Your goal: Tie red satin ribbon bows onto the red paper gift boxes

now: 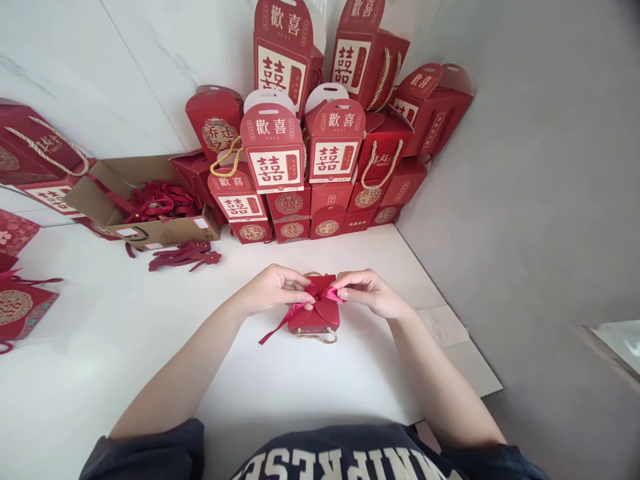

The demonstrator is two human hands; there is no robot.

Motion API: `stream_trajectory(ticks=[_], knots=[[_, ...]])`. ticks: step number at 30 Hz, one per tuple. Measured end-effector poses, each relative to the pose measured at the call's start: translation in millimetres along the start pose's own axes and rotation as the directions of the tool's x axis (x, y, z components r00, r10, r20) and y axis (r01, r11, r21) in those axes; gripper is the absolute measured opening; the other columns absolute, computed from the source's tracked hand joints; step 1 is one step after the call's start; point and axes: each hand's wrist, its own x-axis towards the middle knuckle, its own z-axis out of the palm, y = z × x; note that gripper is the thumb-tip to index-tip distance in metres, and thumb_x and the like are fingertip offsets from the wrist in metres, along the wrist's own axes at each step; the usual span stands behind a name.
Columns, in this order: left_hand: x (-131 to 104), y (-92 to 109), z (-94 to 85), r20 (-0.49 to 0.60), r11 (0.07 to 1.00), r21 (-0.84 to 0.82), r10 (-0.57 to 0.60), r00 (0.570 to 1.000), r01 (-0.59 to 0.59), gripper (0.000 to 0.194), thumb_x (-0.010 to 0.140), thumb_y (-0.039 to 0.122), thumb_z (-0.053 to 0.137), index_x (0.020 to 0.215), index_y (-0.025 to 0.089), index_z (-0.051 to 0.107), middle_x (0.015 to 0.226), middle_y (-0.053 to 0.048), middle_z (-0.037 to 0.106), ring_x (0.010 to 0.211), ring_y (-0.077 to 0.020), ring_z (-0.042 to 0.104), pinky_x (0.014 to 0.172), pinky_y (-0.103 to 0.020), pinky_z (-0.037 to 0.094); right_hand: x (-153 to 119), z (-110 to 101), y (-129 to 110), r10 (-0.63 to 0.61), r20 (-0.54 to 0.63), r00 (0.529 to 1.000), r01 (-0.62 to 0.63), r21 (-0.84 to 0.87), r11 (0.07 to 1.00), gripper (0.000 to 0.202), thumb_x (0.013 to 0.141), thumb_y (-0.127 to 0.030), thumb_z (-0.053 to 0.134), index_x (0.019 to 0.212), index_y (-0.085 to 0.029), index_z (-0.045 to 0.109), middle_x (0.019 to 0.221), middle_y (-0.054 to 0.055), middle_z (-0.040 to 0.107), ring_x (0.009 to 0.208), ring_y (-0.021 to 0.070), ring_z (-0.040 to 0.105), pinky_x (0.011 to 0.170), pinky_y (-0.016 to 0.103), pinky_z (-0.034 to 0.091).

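A small red gift box (327, 317) stands on the white table in front of me, with gold rope handles on its near and far sides. Over its folded top lies a pinkish-red ribbon (296, 309), looped at the middle, one tail hanging off to the left. My left hand (280, 291) pinches the ribbon near the centre of the lid. At the right, my right hand (371, 293) holds a loop of the same ribbon between thumb and fingers. Part of the knot is hidden by my left fingers.
Red gift boxes (330, 160) are stacked against the wall behind. An open cardboard box (165, 233) holds dark red ribbons, and a ribbon bundle (183, 257) lies before it. More red boxes (23, 307) stand at the left. A grey wall (525, 200) rises at the right.
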Motion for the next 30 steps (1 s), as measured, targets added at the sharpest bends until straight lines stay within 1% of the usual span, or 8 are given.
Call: stream_trajectory(ticks=[4,8,10,13,15,20,25,30], knots=[[-3.3,2.9,4.7,0.03,0.997,0.062,0.036,0.999,-0.037,0.035,0.071,0.026,0.079,0.103,0.013,0.072,0.098,-0.01,0.076,0.088,-0.0213,0.072,0.085,-0.035,0.058,5.6,20.6,-4.7,-0.119,-0.016,0.993,0.112,-0.23,0.967,0.022,0.092,-0.036,0.057,0.101,-0.024,0.074,0.094,0.006,0.07,0.085,0.0181,0.061,0.08,0.033,0.046],[-4.4,6.1,6.2,0.043,0.989,0.124,0.07,0.997,-0.075,0.028,0.075,0.028,0.075,0.099,0.013,0.074,0.094,-0.009,0.076,0.087,-0.0201,0.071,0.085,-0.033,0.057,5.9,32.2,-5.9,-0.221,-0.032,0.975,0.171,-0.529,0.831,0.024,0.096,-0.029,0.048,0.104,-0.026,0.071,0.094,0.005,0.071,0.086,0.019,0.063,0.086,0.037,0.041],[-4.1,6.5,6.9,0.015,0.983,0.16,0.084,0.996,-0.086,0.023,0.081,0.031,0.069,0.094,0.013,0.074,0.088,-0.008,0.076,0.084,-0.019,0.071,0.084,-0.032,0.056,4.6,34.9,-6.3,-0.238,-0.047,0.97,0.16,-0.612,0.774,0.022,0.095,-0.026,0.05,0.108,-0.027,0.068,0.092,0.004,0.07,0.085,0.0187,0.062,0.089,0.038,0.038],[-3.9,6.4,10.2,-0.051,0.984,0.164,0.073,0.996,-0.063,0.023,0.084,0.032,0.066,0.093,0.012,0.073,0.085,-0.009,0.076,0.081,-0.0187,0.071,0.081,-0.032,0.056,3.5,36.6,-6.3,-0.242,-0.164,0.956,0.105,-0.581,0.807,0.022,0.093,-0.028,0.054,0.114,-0.024,0.06,0.085,0.002,0.067,0.077,0.0171,0.059,0.086,0.036,0.041],[-4.7,6.5,13.7,-0.076,0.985,0.165,0.07,0.995,-0.057,0.022,0.083,0.032,0.066,0.093,0.012,0.071,0.085,-0.009,0.075,0.081,-0.0187,0.071,0.081,-0.032,0.056,4.4,37.2,-5.0,-0.234,-0.227,0.945,0.07,-0.559,0.826,0.02,0.093,-0.032,0.054,0.109,-0.024,0.061,0.084,0.003,0.065,0.075,0.0174,0.058,0.081,0.035,0.043],[-8.9,7.8,17.9,-0.107,0.981,0.173,0.107,0.989,-0.088,0.021,0.083,0.034,0.067,0.086,0.016,0.058,0.082,-0.006,0.073,0.081,-0.0187,0.071,0.077,-0.032,0.054,7.6,37.0,2.0,-0.282,-0.233,0.931,0.083,-0.616,0.783,0.018,0.094,-0.032,0.052,0.086,-0.023,0.066,0.085,0.005,0.066,0.081,0.0198,0.058,0.081,0.036,0.042],[-8.4,8.3,10.6,-0.015,0.989,0.114,0.095,0.995,-0.093,0.023,0.087,0.034,0.062,0.084,0.017,0.047,0.083,-0.008,0.073,0.081,-0.0192,0.07,0.073,-0.032,0.051,5.8,30.4,7.7,-0.334,-0.251,0.909,0.124,-0.6,0.79,0.016,0.096,-0.03,0.05,0.089,-0.022,0.062,0.088,0.006,0.067,0.086,0.0199,0.06,0.09,0.037,0.041],[-6.8,10.6,8.2,0.018,0.993,0.089,0.081,0.997,-0.082,0.023,0.088,0.032,0.061,0.082,0.017,0.045,0.082,-0.007,0.072,0.079,-0.017,0.068,0.072,-0.029,0.049,7.0,28.9,15.8,-0.373,-0.16,0.914,0.215,-0.591,0.778,0.009,0.088,-0.031,0.063,0.091,-0.023,0.061,0.089,0.002,0.068,0.084,0.018,0.061,0.103,0.043,0.037]])
